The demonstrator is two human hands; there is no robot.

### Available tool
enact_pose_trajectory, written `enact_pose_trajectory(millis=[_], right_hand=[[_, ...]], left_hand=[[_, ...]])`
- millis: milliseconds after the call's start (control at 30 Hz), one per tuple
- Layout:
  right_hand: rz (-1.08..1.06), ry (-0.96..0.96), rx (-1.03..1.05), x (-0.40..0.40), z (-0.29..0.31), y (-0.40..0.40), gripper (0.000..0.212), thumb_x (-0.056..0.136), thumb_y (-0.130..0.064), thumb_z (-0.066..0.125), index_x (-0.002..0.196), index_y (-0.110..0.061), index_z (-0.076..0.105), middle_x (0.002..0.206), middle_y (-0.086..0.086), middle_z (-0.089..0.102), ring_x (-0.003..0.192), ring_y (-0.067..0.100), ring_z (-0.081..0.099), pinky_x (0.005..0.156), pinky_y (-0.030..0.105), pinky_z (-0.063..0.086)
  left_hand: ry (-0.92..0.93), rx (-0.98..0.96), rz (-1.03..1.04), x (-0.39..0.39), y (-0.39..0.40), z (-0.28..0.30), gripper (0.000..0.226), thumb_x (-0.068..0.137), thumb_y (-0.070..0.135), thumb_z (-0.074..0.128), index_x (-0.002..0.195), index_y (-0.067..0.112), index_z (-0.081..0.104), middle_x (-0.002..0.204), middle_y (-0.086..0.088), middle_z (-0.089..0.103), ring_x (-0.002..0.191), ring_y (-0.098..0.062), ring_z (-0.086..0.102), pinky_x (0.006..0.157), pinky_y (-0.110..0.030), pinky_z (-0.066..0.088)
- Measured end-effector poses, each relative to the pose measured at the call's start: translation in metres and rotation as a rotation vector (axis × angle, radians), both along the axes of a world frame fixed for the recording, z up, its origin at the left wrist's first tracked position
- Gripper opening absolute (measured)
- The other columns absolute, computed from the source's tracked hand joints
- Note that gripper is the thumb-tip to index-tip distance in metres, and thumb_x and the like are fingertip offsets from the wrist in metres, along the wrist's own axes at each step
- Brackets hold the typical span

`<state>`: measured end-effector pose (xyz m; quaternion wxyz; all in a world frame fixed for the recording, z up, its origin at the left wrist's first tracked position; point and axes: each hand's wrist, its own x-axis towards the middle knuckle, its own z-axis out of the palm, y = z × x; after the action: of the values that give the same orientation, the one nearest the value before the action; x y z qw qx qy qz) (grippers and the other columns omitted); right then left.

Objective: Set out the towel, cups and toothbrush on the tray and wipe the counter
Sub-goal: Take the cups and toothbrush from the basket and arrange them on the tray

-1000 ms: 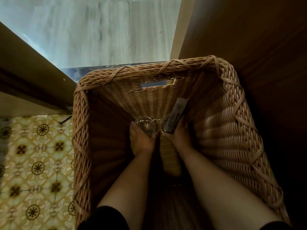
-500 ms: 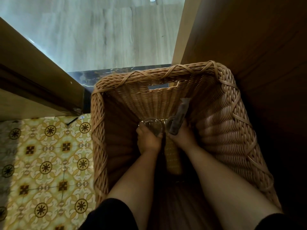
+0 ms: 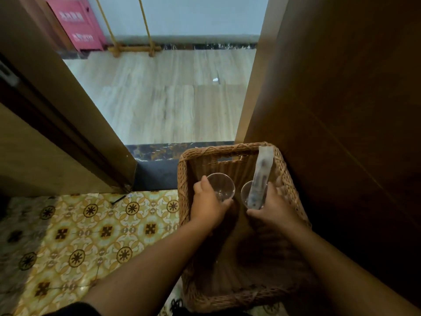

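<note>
Lower right of the frame: your left hand (image 3: 208, 207) grips one clear cup (image 3: 221, 187) and your right hand (image 3: 274, 207) clamps a second cup (image 3: 246, 194) together with the wrapped toothbrush (image 3: 262, 176), now raised to the wicker basket (image 3: 227, 149) rim from deep inside; fetching looks done. Cups transparent, apparently empty; toothbrush in a translucent sleeve

Daylight enters from twelve o'clock — the wooden panel (image 3: 341, 110) at three o'clock sits dim; edges bow, slightly soft.
</note>
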<state>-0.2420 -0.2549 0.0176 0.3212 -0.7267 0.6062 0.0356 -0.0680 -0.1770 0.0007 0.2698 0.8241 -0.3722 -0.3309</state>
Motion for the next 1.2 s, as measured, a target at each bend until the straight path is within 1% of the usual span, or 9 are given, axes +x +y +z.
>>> enact_pose_trajectory(millis=[133, 300, 400, 467, 667, 733, 833, 1000, 1200], right_hand=[[0.092, -0.065, -0.111, 0.016, 0.071, 0.005, 0.101, 0.068, -0.047, 0.083, 0.147, -0.018, 0.026, 0.15, 0.007, 0.036, 0.133, 0.026, 0.041, 0.104, 0.045, 0.042], [0.249, -0.123, -0.196, 0.077, 0.122, 0.023, 0.091, 0.065, -0.05, 0.084, 0.138, -0.022, 0.036, 0.141, 0.007, 0.043, 0.121, 0.026, 0.051, 0.094, 0.042, 0.048], [0.355, -0.181, -0.188, 0.138, 0.131, 0.052, 0.083, 0.063, -0.051, 0.084, 0.129, -0.024, 0.041, 0.128, 0.006, 0.048, 0.109, 0.024, 0.056, 0.088, 0.044, 0.053], [0.434, -0.179, -0.188, 0.185, 0.129, 0.076, 0.081, 0.064, -0.048, 0.084, 0.128, -0.02, 0.042, 0.126, 0.008, 0.048, 0.105, 0.025, 0.056, 0.084, 0.041, 0.053], [0.642, -0.241, -0.093, 0.333, 0.099, 0.167, 0.083, 0.064, -0.042, 0.087, 0.13, -0.021, 0.044, 0.127, 0.011, 0.05, 0.102, 0.023, 0.06, 0.085, 0.036, 0.055], [0.725, -0.268, -0.045, 0.384, 0.088, 0.197, 0.086, 0.065, -0.043, 0.087, 0.135, -0.023, 0.042, 0.133, 0.009, 0.05, 0.111, 0.024, 0.057, 0.093, 0.041, 0.053], [0.842, -0.293, -0.023, 0.458, 0.073, 0.239, 0.089, 0.064, -0.048, 0.085, 0.137, -0.027, 0.039, 0.136, 0.005, 0.048, 0.124, 0.026, 0.05, 0.102, 0.047, 0.047], [1.013, -0.276, 0.024, 0.574, 0.054, 0.29, 0.092, 0.063, -0.049, 0.084, 0.137, -0.027, 0.035, 0.135, 0.002, 0.048, 0.12, 0.024, 0.053, 0.097, 0.046, 0.051], [1.254, -0.321, 0.005, 0.708, 0.037, 0.326, 0.085, 0.066, -0.047, 0.082, 0.135, -0.027, 0.036, 0.134, 0.001, 0.048, 0.121, 0.023, 0.049, 0.093, 0.041, 0.049]], left_hand=[[-0.085, -0.083, 0.0, 0.027, 0.024, 0.054, 0.1, 0.075, 0.044, 0.081, 0.15, 0.019, 0.018, 0.144, -0.008, 0.03, 0.131, -0.026, 0.042, 0.104, -0.033, 0.041], [-0.127, -0.154, 0.13, 0.085, 0.075, 0.09, 0.103, 0.077, 0.043, 0.08, 0.151, 0.016, 0.014, 0.146, -0.011, 0.028, 0.129, -0.027, 0.043, 0.101, -0.033, 0.042], [-0.137, -0.163, 0.238, 0.134, 0.124, 0.092, 0.101, 0.074, 0.045, 0.081, 0.15, 0.016, 0.021, 0.144, -0.009, 0.03, 0.126, -0.025, 0.046, 0.095, -0.026, 0.04], [-0.142, -0.147, 0.303, 0.169, 0.161, 0.087, 0.104, 0.072, 0.048, 0.082, 0.15, 0.015, 0.021, 0.145, -0.008, 0.03, 0.126, -0.024, 0.047, 0.09, -0.022, 0.035], [-0.142, -0.061, 0.465, 0.285, 0.283, 0.069, 0.111, 0.068, 0.056, 0.081, 0.15, 0.014, 0.02, 0.149, -0.01, 0.028, 0.131, -0.025, 0.041, 0.094, -0.024, 0.034], [-0.163, -0.039, 0.528, 0.324, 0.321, 0.065, 0.11, 0.068, 0.056, 0.08, 0.15, 0.014, 0.021, 0.149, -0.01, 0.027, 0.13, -0.026, 0.043, 0.098, -0.03, 0.039], [-0.186, -0.014, 0.63, 0.374, 0.376, 0.061, 0.105, 0.07, 0.055, 0.079, 0.148, 0.015, 0.021, 0.148, -0.01, 0.026, 0.125, -0.026, 0.046, 0.09, -0.032, 0.045], [-0.214, 0.019, 0.825, 0.443, 0.446, 0.049, 0.105, 0.076, 0.055, 0.075, 0.152, 0.014, 0.015, 0.151, -0.01, 0.024, 0.13, -0.026, 0.042, 0.088, -0.026, 0.035], [-0.191, 0.02, 1.033, 0.53, 0.493, 0.041, 0.106, 0.076, 0.051, 0.077, 0.152, 0.01, 0.015, 0.149, -0.01, 0.024, 0.129, -0.026, 0.042, 0.087, -0.024, 0.033]])
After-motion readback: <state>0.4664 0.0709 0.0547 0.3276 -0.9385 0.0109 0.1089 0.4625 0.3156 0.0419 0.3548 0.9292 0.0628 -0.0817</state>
